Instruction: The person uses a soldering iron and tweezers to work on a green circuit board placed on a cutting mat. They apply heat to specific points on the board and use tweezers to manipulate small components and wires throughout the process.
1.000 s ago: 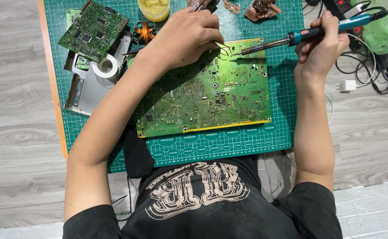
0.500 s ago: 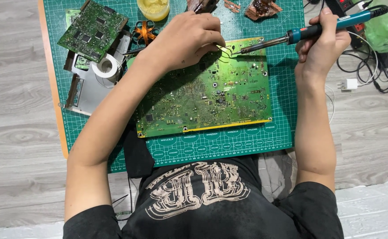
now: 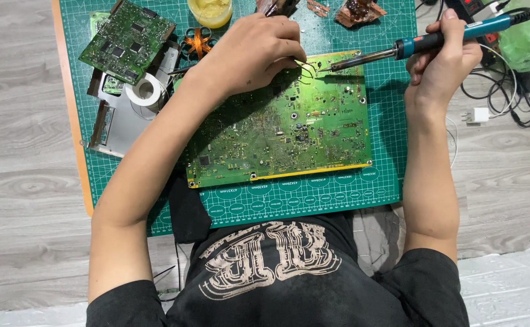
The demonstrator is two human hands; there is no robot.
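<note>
Green fibreglass fills the middle of the scene: a large rectangular green circuit board (image 3: 283,127) lies flat on the green gridded cutting mat (image 3: 392,175) that covers the surface. The left hand (image 3: 256,51) rests on the board's far edge, its fingers closed in a pinch on a thin strand of solder wire (image 3: 304,65) that curls toward the board's far right corner. The right hand (image 3: 443,57) is wrapped around the blue and black handle of a soldering iron (image 3: 422,42), whose metal tip points left and sits at the board's far edge, just beside the wire's end.

By the look of it, a joint at the far edge of the board is being soldered. The next move calls for bringing tip and wire together on the same pad, holding steady, then lifting both away cleanly.

On the far left lie a smaller green circuit board (image 3: 126,39), a white roll of tape (image 3: 144,91) and a grey metal plate (image 3: 120,124). A round yellow tub of paste (image 3: 210,11) and a small copper coil (image 3: 197,42) sit at the far side, and black cables (image 3: 519,100) trail off to the right.
</note>
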